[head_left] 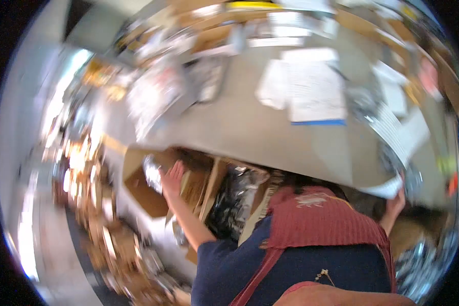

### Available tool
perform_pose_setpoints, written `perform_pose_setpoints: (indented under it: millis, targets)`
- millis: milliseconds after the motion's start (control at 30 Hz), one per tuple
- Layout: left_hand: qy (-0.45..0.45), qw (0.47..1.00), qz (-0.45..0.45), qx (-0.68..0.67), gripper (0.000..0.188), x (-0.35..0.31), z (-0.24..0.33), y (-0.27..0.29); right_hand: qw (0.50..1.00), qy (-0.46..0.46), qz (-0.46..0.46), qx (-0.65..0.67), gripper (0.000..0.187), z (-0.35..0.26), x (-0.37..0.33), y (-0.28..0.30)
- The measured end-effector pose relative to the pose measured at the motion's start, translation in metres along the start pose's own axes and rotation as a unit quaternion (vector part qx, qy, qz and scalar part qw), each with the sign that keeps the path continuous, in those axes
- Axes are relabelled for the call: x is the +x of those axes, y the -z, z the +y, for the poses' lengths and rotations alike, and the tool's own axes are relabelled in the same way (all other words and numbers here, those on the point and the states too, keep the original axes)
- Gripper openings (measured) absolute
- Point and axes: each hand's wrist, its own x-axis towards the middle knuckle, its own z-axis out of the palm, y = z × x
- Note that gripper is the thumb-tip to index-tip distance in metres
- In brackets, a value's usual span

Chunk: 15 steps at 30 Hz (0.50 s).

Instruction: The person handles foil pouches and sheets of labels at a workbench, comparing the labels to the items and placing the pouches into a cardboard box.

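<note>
My left hand [172, 181] is over an open cardboard box [144, 191] below the table's left edge. Its fingers look stretched out. A shiny clear-and-silver plastic packet [152, 173] is right beside the thumb, inside the box; blur hides whether they touch. At the table's near right edge, my right hand [396, 203] is closed at the border of a white sheet [385, 189], which seems pinched in it, though the fingertips are smeared by motion.
The grey table [229, 127] bears stacked papers [316, 84], a plastic-wrapped bundle [155, 94] and striped sheets [395, 135]. Near my body, a carton [239, 196] holds dark glossy plastic bags. Blurred brown cartons [122, 255] crowd the floor at left; clear plastic packets [423, 260] lie lower right.
</note>
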Motion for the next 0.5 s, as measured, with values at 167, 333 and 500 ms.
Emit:
perform_pose_setpoints:
  millis: [167, 333, 500]
  targets:
    - [0.113, 0.85, -0.368, 0.36, 0.057, -0.035, -0.137, -0.138, 0.988, 0.054, 0.003, 0.148, 0.09, 0.014, -0.005, -0.003]
    - [0.207, 0.588, -0.545, 0.56, 0.048, -0.102, -0.321, -0.268, 0.964, 0.088, 0.014, 0.249, 0.088, 0.019, -0.015, -0.014]
    - [-0.04, 0.389, -0.673, 0.628, 0.042, -0.139, -0.481, -0.296, 0.96, 0.108, -0.051, 0.252, 0.076, 0.014, -0.019, -0.013]
